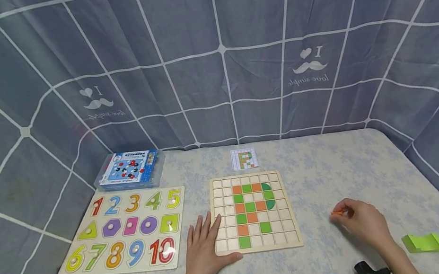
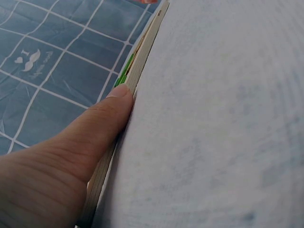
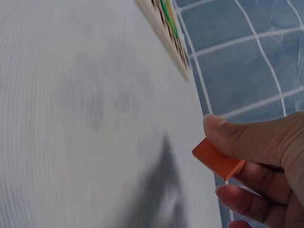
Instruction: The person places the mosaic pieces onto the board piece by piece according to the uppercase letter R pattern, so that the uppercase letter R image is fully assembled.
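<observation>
A square wooden grid board (image 1: 285, 237) lies mid-table, with orange and green tiles laid in some cells, including two rounded dark green ones at the right. My left hand (image 1: 205, 250) rests spread at the board's left side, fingers over its left edge and thumb along its near edge; the left wrist view shows the thumb against that edge. To the right of the board, my right hand (image 1: 361, 222) pinches an orange square tile (image 3: 216, 159) between thumb and fingers, held above the table. A small pattern card (image 1: 244, 159) behind the board shows a similar coloured figure.
A number-and-shape puzzle board (image 1: 126, 270) lies to the left. Behind it sits a clear box (image 1: 127, 168) with a molecule picture on top. A bright green curved block (image 1: 423, 242) lies at the right, beside my right forearm. A grid-patterned curtain (image 1: 194, 88) surrounds the table.
</observation>
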### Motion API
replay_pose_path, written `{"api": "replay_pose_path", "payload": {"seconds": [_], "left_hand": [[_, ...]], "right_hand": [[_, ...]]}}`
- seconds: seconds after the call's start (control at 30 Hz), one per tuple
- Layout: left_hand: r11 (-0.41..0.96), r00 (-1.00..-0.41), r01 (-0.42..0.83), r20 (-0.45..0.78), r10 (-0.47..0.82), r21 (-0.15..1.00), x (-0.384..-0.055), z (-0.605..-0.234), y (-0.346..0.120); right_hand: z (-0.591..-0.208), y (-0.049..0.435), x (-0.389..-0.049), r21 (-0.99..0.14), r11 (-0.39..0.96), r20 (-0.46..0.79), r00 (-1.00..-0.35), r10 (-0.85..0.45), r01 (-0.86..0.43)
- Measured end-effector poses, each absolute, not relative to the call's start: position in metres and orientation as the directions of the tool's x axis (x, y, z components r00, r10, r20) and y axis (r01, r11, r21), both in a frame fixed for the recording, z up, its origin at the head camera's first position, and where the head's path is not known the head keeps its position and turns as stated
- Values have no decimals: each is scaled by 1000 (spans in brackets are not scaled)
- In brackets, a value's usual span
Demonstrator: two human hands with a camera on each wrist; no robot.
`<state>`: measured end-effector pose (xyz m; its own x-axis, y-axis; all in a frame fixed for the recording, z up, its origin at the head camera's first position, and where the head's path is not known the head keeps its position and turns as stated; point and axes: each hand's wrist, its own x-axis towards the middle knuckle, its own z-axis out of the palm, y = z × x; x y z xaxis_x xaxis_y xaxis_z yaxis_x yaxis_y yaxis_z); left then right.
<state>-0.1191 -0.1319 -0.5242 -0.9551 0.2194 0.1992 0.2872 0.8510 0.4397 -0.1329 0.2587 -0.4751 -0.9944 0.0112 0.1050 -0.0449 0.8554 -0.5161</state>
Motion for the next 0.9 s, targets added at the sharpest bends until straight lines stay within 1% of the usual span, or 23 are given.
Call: {"api": "replay_pose_path", "payload": {"seconds": [0.13, 0.23, 0.3, 0.47, 0.63, 0.77, 0.9], "left_hand": [[851, -955, 289, 200, 221, 438, -119, -525, -132], [849, -954, 291, 200, 223, 441, -120, -525, -132], [847, -955, 290, 197, 224, 445, -120, -526, -132], [844, -956, 287, 193, 221, 454, -120, -525, -132], [840, -956, 286, 192, 220, 462, -120, -524, -131], [838, -957, 286, 188, 222, 464, -119, -523, -131], [843, -956, 288, 190, 224, 454, -119, -522, -132]], "right_hand": [[-477, 236, -138, -574, 807, 170, -984, -53, -143], [-480, 221, -141, -626, 756, 185, -978, -94, -191], [-481, 210, -142, -676, 712, 158, -981, -111, -189], [-484, 187, -143, -773, 621, 60, -989, -135, -131], [-492, 173, -145, -797, 580, 48, -975, -216, -167], [-499, 168, -144, -809, 551, 46, -957, -288, -205], [-504, 166, -143, -831, 508, 56, -941, -333, -229]]}}
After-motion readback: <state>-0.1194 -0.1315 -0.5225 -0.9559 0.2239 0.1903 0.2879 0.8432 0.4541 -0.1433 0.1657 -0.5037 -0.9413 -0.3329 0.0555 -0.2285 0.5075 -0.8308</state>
